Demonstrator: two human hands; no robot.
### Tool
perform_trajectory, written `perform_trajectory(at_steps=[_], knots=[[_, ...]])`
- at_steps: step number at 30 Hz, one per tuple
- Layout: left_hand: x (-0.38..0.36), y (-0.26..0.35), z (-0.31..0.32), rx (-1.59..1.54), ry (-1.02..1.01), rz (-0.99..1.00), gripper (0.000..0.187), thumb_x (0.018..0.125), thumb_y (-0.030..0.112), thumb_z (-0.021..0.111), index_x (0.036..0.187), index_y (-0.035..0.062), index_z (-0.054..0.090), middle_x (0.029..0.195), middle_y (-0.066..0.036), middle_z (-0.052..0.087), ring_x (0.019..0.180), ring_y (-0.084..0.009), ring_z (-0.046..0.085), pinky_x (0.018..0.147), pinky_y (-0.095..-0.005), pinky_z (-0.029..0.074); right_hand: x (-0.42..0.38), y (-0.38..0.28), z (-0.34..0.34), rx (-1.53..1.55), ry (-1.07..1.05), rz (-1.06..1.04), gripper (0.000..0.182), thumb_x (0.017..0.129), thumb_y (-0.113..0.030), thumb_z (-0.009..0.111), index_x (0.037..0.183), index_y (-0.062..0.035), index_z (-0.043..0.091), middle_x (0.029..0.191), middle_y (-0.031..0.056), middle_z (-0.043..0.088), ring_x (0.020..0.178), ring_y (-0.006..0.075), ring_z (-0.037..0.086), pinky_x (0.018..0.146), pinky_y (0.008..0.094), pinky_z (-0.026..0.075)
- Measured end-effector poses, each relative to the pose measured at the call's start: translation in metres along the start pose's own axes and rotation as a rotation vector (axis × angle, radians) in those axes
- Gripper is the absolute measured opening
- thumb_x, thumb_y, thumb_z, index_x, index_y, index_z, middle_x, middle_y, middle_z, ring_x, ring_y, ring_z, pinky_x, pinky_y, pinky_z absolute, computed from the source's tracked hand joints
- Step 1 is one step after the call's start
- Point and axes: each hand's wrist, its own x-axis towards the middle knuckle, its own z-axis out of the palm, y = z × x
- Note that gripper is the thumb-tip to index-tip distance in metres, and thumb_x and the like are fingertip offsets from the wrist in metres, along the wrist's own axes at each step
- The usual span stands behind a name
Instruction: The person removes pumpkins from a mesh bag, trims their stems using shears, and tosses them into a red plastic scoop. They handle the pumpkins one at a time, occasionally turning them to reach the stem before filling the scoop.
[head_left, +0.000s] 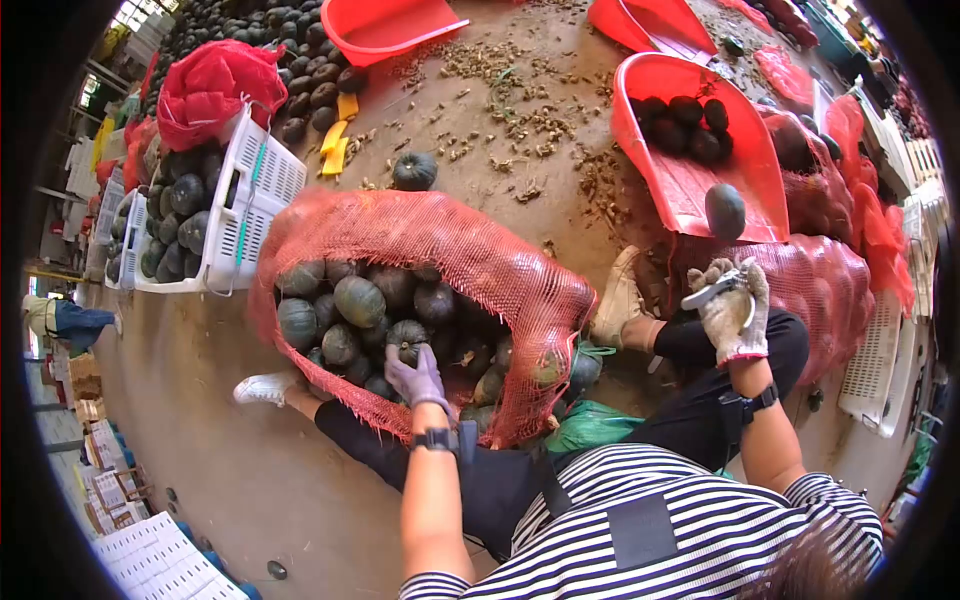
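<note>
- Red mesh sack (480, 260), coarse open-weave netting, lies on the concrete floor (240, 470) between the person's outstretched legs, mouth toward the person, bulging with dark green squash.
- Left hand (415, 378), in a thin purple glove, reaches into the sack's mouth; fingers curl closed around one squash (407, 338) at the near edge of the heap.
- Right hand (735, 310), in a knit work glove with a pink cuff, rests above the right knee; fingers are wrapped around a small white-handled tool (712, 290), apparently a knife or clipper.
- Squash: round, flattened, ribbed, matte rind, short stub stems.
- Judgement: grip the squash across its ribs, not by the stem, and lift clear of the netting so that the mesh does not snag; keep the tool's edge turned away from the leg.
- Red plastic scoop bin (690, 180), smooth and rigid, holds more squash toward the floor's far right; white slatted crates (250, 200) stand far left.
</note>
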Motion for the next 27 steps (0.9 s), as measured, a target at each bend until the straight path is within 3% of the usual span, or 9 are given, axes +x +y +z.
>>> perform_trajectory(at_steps=[2, 6, 7, 10, 13, 15, 16, 23, 27], knots=[[0.034, -0.015, 0.011, 0.328, 0.086, 0.094, 0.090, 0.074, 0.035, 0.085, 0.149, 0.0213, 0.038, 0.149, -0.019, 0.036, 0.135, -0.0410, 0.041, 0.109, -0.0455, 0.042, -0.007, 0.005, 0.017, -0.077, 0.071, 0.025, 0.037, 0.091, -0.035, 0.068, 0.103, -0.0004, 0.062, 0.093, 0.0111, 0.067, 0.086, 0.0276, 0.066, 0.100, 0.0478, 0.047], [0.050, 0.027, 0.009, 0.627, -0.200, -0.008, 0.094, 0.068, 0.036, 0.087, 0.148, 0.0274, 0.039, 0.152, -0.017, 0.028, 0.131, -0.0410, 0.044, 0.110, -0.0480, 0.041, -0.011, 0.030, 0.021, -0.152, 0.176, 0.088, 0.035, 0.086, -0.031, 0.074, 0.102, -0.0036, 0.060, 0.090, 0.0072, 0.063, 0.082, 0.0232, 0.063, 0.101, 0.0510, 0.047], [0.056, 0.017, 0.010, 0.538, -0.156, 0.069, 0.088, 0.070, 0.037, 0.085, 0.145, 0.0237, 0.042, 0.141, -0.016, 0.043, 0.119, -0.0377, 0.055, 0.097, -0.0476, 0.051, -0.011, 0.036, 0.021, -0.132, 0.156, 0.124, 0.039, 0.086, -0.031, 0.074, 0.107, -0.0028, 0.059, 0.093, 0.0089, 0.063, 0.086, 0.0243, 0.063, 0.100, 0.0521, 0.047], [0.057, 0.012, -0.018, -0.990, -0.672, -0.574, 0.069, 0.079, 0.052, 0.075, 0.131, 0.0123, 0.051, 0.110, -0.014, 0.064, 0.095, -0.0318, 0.067, 0.061, -0.0374, 0.060, -0.016, 0.050, 0.012, -0.181, 0.181, 0.202, 0.041, 0.086, -0.029, 0.073, 0.114, -0.0035, 0.057, 0.101, 0.0107, 0.062, 0.092, 0.0274, 0.063, 0.098, 0.0563, 0.048], [0.006, 0.045, -0.060, -1.564, -0.907, -0.733, 0.076, 0.086, 0.064, 0.065, 0.138, 0.0112, 0.049, 0.129, -0.021, 0.059, 0.102, -0.0415, 0.067, 0.065, -0.0414, 0.061, -0.024, 0.065, 0.007, -0.224, 0.090, 0.297, 0.041, 0.089, -0.028, 0.070, 0.119, -0.0047, 0.055, 0.102, 0.0119, 0.062, 0.095, 0.0293, 0.062, 0.092, 0.0520, 0.051], [-0.018, 0.066, -0.073, -1.721, -1.063, -0.611, 0.076, 0.090, 0.064, 0.059, 0.145, 0.0142, 0.044, 0.137, -0.024, 0.053, 0.102, -0.0482, 0.064, 0.067, -0.0469, 0.061, -0.027, 0.074, 0.004, -0.270, 0.091, 0.343, 0.039, 0.088, -0.024, 0.070, 0.118, -0.0061, 0.054, 0.103, 0.0104, 0.060, 0.096, 0.0292, 0.062, 0.092, 0.0544, 0.051], [-0.028, 0.074, -0.076, -1.794, -1.095, -0.660, 0.072, 0.093, 0.062, 0.056, 0.148, 0.0177, 0.041, 0.140, -0.026, 0.049, 0.102, -0.0518, 0.063, 0.069, -0.0505, 0.060, -0.028, 0.078, 0.005, -0.270, 0.062, 0.377, 0.038, 0.088, -0.023, 0.070, 0.119, -0.0068, 0.054, 0.103, 0.0098, 0.060, 0.096, 0.0288, 0.062, 0.092, 0.0542, 0.051], [-0.080, 0.107, -0.065, -1.737, -1.098, -0.656, 0.070, 0.091, 0.063, 0.059, 0.147, 0.0238, 0.043, 0.140, -0.023, 0.051, 0.106, -0.0475, 0.062, 0.073, -0.0492, 0.060, -0.054, 0.086, 0.021, -0.269, -0.056, 0.502, 0.042, 0.089, -0.012, 0.069, 0.126, -0.0106, 0.051, 0.109, 0.0089, 0.060, 0.099, 0.0274, 0.062, 0.098, 0.0563, 0.049], [-0.104, 0.089, -0.051, -1.320, -1.072, -0.590, 0.070, 0.089, 0.054, 0.066, 0.141, 0.0110, 0.049, 0.126, -0.018, 0.062, 0.103, -0.0346, 0.067, 0.074, -0.0416, 0.060, -0.067, 0.078, 0.006, -0.297, -0.011, 0.553, 0.044, 0.087, -0.008, 0.069, 0.126, -0.0141, 0.050, 0.111, 0.0085, 0.059, 0.099, 0.0264, 0.063, 0.098, 0.0542, 0.051]])
